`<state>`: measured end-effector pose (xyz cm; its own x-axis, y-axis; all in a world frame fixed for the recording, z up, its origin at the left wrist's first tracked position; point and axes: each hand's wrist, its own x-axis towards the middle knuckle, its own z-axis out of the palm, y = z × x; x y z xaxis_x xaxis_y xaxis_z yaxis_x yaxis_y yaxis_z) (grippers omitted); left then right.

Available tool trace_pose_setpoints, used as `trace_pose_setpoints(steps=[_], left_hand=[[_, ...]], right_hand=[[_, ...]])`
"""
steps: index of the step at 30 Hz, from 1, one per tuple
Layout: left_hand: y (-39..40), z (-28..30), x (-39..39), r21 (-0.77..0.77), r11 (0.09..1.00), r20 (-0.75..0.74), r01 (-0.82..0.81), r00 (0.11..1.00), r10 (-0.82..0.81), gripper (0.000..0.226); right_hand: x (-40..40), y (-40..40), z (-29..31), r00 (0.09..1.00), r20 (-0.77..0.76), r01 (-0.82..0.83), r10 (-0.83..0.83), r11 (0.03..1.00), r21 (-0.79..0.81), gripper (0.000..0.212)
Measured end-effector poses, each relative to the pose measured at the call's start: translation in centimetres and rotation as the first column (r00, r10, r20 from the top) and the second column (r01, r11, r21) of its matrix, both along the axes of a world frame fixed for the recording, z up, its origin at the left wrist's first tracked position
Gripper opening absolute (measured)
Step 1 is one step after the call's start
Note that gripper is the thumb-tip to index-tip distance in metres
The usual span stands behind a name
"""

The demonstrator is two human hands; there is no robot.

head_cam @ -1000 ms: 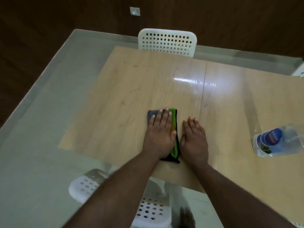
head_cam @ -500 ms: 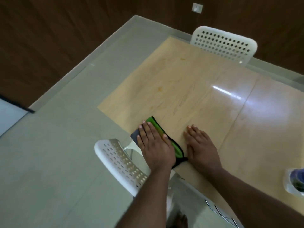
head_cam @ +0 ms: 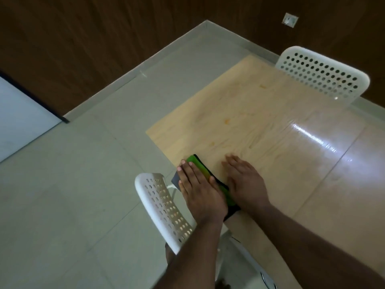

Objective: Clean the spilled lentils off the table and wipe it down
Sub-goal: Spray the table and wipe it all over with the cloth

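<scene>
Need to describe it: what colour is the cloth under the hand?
Green with black edging, cloth, head view.

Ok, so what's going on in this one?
A person is wiping a light wooden table. The left hand lies flat on a folded green and black cloth at the table's near edge, and the right hand rests flat on the bare wood beside it. A few faint orange marks show further up the tabletop. No loose lentils are visible. White perforated chairs stand at the near side and the far side.

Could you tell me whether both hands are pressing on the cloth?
No, only the left hand lies on the cloth; the right hand rests flat on the table.
</scene>
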<state>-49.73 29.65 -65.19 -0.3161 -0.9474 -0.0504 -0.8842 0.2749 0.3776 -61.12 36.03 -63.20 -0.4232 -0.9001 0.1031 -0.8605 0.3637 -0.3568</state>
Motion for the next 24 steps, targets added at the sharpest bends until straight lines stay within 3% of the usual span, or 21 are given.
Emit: trace_pose_setpoints(steps=[4, 8, 17, 24], left_hand=[[-6.7, -1.3, -0.9, -0.010, 0.998, 0.011, -0.064, 0.998, 0.064, 0.073], [-14.4, -2.0, -1.0, -0.030, 0.995, 0.074, -0.098, 0.992, 0.100, 0.073], [-7.3, -0.7, 0.8, -0.026, 1.000, 0.024, -0.006, 1.000, 0.007, 0.072], [-16.7, -2.1, -0.1, -0.068, 0.997, 0.044, -0.024, 0.999, 0.027, 0.073]], right_hand=[[-1.6, -8.8, -0.1, 0.979, 0.100, -0.175, 0.175, 0.985, -0.007, 0.058], [-2.2, -12.0, -2.0, 0.966, 0.030, -0.257, 0.258, 0.966, -0.026, 0.047], [-1.6, -13.4, -0.1, 0.960, -0.022, -0.277, 0.280, 0.957, 0.085, 0.058], [-1.8, -15.9, -1.9, 0.949, -0.015, -0.316, 0.316, 0.948, -0.027, 0.049]])
